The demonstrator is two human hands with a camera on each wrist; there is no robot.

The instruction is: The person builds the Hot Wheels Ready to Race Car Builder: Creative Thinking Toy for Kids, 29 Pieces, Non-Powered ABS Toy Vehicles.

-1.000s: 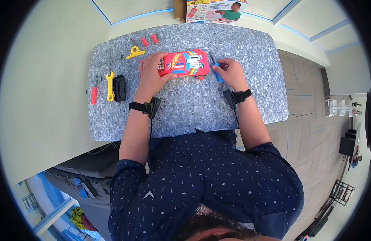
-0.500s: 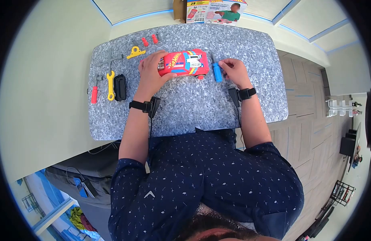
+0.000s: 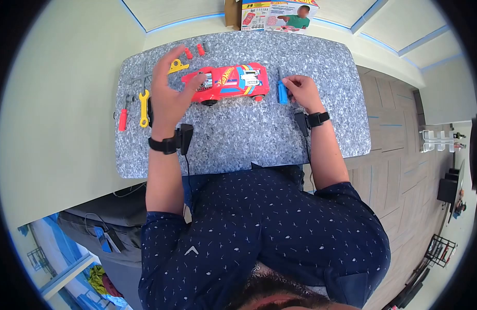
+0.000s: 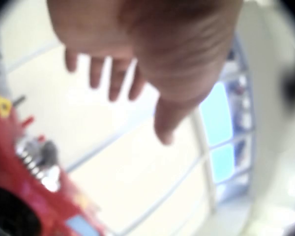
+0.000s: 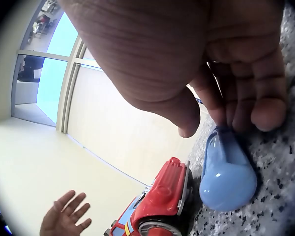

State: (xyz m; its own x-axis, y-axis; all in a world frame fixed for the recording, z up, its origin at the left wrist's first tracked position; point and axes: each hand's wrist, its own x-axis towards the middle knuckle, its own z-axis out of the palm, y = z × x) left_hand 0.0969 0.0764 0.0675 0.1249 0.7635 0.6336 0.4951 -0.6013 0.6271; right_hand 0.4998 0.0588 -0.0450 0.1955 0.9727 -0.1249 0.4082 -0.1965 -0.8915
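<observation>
A red toy car [image 3: 229,85] with blue and yellow stripes stands on the speckled table. Off its left end, my left hand [image 3: 170,101] is raised with fingers spread; its thumb overlaps the car in the head view, and the left wrist view shows the palm holding nothing. Beyond the car's right end lies a blue-handled screwdriver [image 3: 283,93], shaft pointing to the far side. My right hand [image 3: 304,94] rests beside it, fingertips right at the handle. In the right wrist view, the thumb stands apart from the screwdriver handle [image 5: 228,184] and the fingers bend loosely.
On the left lie a yellow wrench [image 3: 144,109], a red-handled tool [image 3: 123,120], a grey cross-shaped tool [image 3: 142,77] and a black piece partly behind the left hand. Farther back are a yellow piece [image 3: 177,66] and small red pieces [image 3: 201,50]. A printed box [image 3: 280,15] stands beyond the table.
My left hand has let go of the car and moved left, lifting with fingers spread. The screwdriver has shifted slightly right, away from the car, and my right hand has loosened from it.
</observation>
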